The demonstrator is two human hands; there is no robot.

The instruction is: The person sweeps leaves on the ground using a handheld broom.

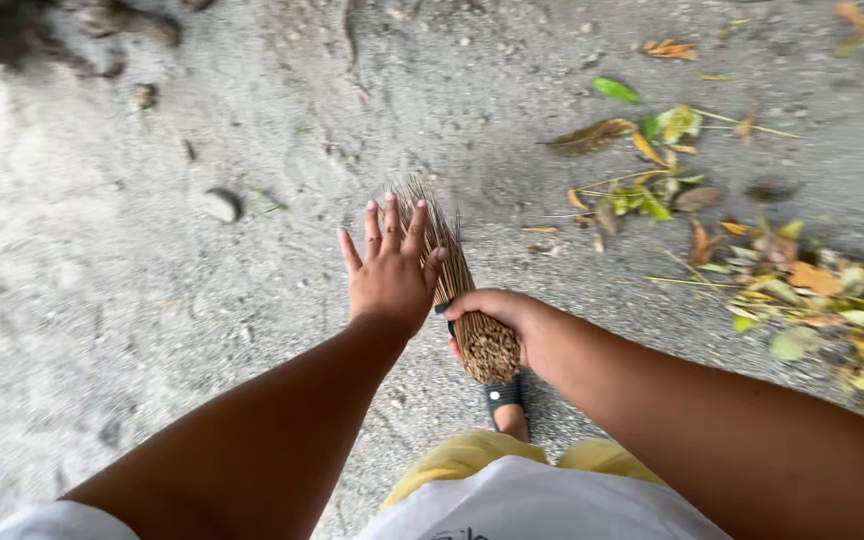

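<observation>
A bundle broom of thin brown sticks [449, 262] points away from me over sandy ground. My right hand [512, 318] grips it near the thick cut end, where a dark band ties the sticks. My left hand [388, 268] is spread flat with fingers apart, pressed against the left side of the sticks. The broom's tips fan out just past my left fingertips.
Fallen leaves, yellow, green and brown [782, 285], lie scattered and heaped to the right. A round stone [220, 204] sits on the sand at the left. My foot in a dark sandal [507, 400] shows below the broom, above yellow shorts and a white shirt.
</observation>
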